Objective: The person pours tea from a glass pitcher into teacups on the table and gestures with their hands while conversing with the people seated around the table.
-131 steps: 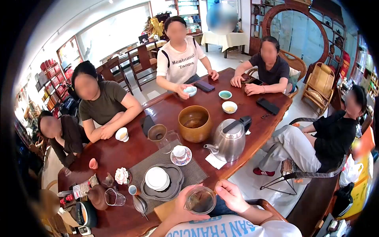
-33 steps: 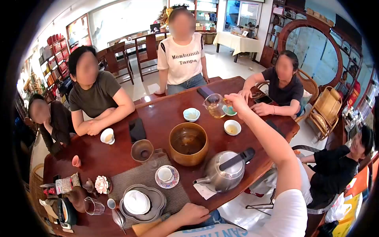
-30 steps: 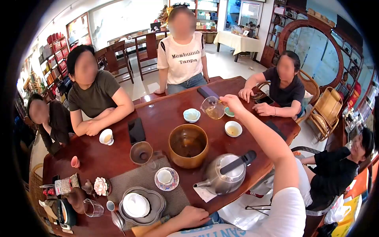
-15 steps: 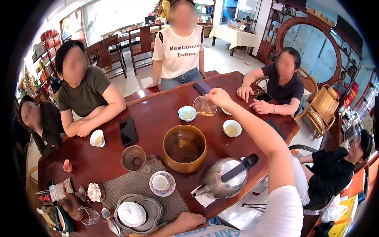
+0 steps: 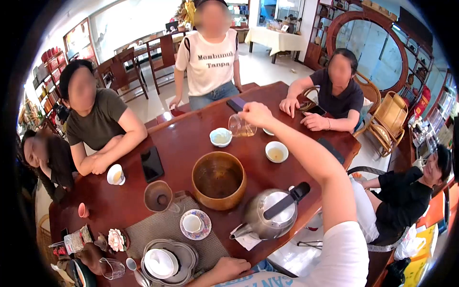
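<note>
My right hand [image 5: 256, 115] is closed on a small glass pitcher [image 5: 242, 126] of amber tea. The pitcher is tilted, its mouth beside and above a pale blue scalloped cup [image 5: 221, 137]. Whether tea is flowing, I cannot make out. A white cup [image 5: 276, 152] with some tea stands below my right forearm, and another cup [image 5: 268, 131] is partly hidden behind that arm. At the bottom, my left hand [image 5: 232, 266] rests on the table edge with nothing visible in it, near the woven mat [image 5: 210, 251] and a grey scalloped tray [image 5: 190, 271] bearing a white lidded bowl [image 5: 160, 263].
A wooden bowl [image 5: 219, 182] stands mid-table, with a steel kettle [image 5: 271, 214] to its right. Nearby are a strainer [image 5: 158, 196], a cup on a floral saucer [image 5: 203, 234] and a phone [image 5: 152, 163]. Several people sit or stand around the table.
The whole view has shifted slightly. My right hand still holds the tilted pitcher beside the blue cup. The person at far left now has a hand against the face.
</note>
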A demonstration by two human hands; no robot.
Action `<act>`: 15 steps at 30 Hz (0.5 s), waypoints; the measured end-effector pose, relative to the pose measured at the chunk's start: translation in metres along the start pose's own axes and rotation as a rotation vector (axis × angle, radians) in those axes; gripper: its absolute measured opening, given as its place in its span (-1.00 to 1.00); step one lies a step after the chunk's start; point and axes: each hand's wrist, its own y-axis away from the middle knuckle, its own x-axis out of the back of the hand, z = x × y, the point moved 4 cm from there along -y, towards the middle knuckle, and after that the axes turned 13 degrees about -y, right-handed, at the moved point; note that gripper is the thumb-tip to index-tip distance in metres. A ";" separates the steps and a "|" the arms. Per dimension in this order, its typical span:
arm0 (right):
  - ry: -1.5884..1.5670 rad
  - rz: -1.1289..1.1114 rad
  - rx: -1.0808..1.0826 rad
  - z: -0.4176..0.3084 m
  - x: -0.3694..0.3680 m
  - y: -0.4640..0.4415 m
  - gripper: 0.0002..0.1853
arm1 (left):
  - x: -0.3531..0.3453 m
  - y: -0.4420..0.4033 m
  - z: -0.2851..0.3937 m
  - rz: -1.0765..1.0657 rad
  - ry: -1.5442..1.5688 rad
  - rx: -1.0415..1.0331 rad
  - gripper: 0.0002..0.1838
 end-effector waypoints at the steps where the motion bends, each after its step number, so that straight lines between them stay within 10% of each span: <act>1: 0.002 0.001 0.009 -0.002 0.002 -0.001 -0.67 | 0.002 -0.002 0.000 0.010 -0.006 -0.005 -0.71; 9: -0.192 0.028 -0.071 0.024 -0.009 -0.005 -0.66 | 0.004 -0.003 0.003 0.043 0.029 -0.006 -0.69; 15: -1.114 -0.082 -0.369 0.049 0.002 0.029 -0.69 | 0.008 -0.006 0.009 -0.005 -0.031 0.016 -0.66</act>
